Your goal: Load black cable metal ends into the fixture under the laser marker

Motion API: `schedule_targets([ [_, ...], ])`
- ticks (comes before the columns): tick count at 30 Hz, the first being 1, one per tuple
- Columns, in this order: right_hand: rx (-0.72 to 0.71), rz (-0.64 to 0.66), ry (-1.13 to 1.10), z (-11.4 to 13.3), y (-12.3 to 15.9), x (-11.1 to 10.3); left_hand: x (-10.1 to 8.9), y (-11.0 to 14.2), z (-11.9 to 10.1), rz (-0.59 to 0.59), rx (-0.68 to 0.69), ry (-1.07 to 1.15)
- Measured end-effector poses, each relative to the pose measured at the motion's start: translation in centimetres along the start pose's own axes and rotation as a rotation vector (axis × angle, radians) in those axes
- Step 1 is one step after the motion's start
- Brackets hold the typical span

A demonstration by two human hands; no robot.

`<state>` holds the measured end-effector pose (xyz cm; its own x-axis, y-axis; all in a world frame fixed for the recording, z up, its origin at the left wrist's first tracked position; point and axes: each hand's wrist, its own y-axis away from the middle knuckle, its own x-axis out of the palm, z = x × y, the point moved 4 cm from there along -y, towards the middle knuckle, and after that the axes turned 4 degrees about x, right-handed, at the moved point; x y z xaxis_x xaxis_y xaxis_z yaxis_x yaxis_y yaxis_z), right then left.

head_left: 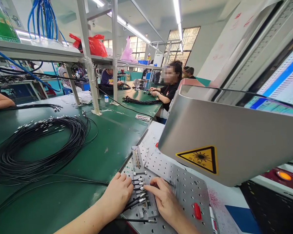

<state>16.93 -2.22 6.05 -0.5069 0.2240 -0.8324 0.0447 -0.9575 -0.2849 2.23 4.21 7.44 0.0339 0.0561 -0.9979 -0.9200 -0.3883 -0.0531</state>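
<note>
My left hand (pixel 120 191) is closed over black cables at the left side of a metal holding fixture (pixel 150 208); its fingertips are partly hidden. Several cable ends with silver metal connectors (pixel 141 184) lie side by side across the fixture. My right hand (pixel 164 198) comes in from the right with the index finger stretched out, its tip touching one connector. The other fingers are loosely bent and hold nothing I can see. Nearer to me, another cable end (pixel 151 221) lies apart from the row.
A large coil of black cables (pixel 73 133) lies on the green table (pixel 112 130). The perforated metal plate (pixel 188 191) bears a red piece (pixel 197 211). Above it hangs a grey machine housing (pixel 222 130) with a laser warning sign. A marker (pixel 213 217) lies right. A co-worker (pixel 169 87) sits beyond.
</note>
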Motion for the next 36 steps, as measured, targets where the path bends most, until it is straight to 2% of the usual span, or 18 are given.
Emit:
schedule_targets([
  [5,0.0,0.011,0.107,0.5,0.3,0.0,0.2,0.0,-0.3,-0.037,-0.016,-0.02],
  [8,0.022,0.018,0.117,0.5,0.4,0.2,0.1,0.1,-0.5,-0.064,0.027,0.003],
  [12,0.028,0.023,0.113,0.4,0.4,0.6,0.1,0.2,-1.0,-0.04,0.083,-0.06],
  [19,0.016,0.0,0.086,0.4,0.5,0.5,-1.1,0.2,-1.9,-0.061,0.172,-0.124],
  [23,0.024,-0.065,-0.045,-0.4,0.7,0.3,-1.1,1.2,-1.6,-0.037,0.032,0.003],
  [28,0.09,-0.136,-0.093,-0.9,0.8,0.1,0.0,2.2,-1.3,0.181,-0.138,0.157],
  [31,0.09,-0.129,-0.095,-0.7,0.7,0.1,-0.4,1.7,-1.0,0.186,-0.222,0.165],
  [33,0.087,-0.122,-0.099,-0.5,0.7,0.1,-0.8,1.1,-1.0,0.179,-0.231,0.15],
  [36,0.076,-0.105,-0.119,-0.3,0.7,-0.1,-1.0,0.4,-1.4,0.185,-0.167,0.124],
])
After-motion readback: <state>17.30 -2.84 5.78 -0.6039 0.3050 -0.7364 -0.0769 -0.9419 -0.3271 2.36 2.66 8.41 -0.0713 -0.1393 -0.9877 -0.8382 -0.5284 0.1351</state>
